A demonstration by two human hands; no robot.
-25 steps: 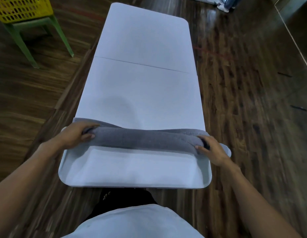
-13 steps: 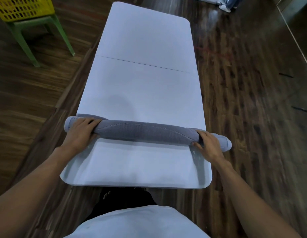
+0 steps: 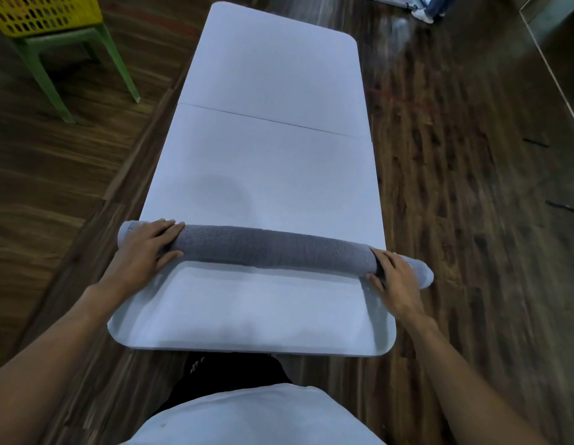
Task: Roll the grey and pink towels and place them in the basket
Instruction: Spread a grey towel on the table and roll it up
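head view: grey towel, loose a second ago, now lying fully rolled across the white tabletop. left hand and right hand are pressing its ends, fingers fairly straight. yellow basket is waiting far left; pink towel unseen.

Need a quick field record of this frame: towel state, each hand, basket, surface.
towel: grey towel, rolled into a long tube, lying across the near part of the table, both ends past the table's sides
left hand: fingers straight, pressing on the roll's left end
right hand: fingers flat on the roll's right end
basket: yellow basket, on a green stool, far left
pink towel: not in view
surface: white folding table
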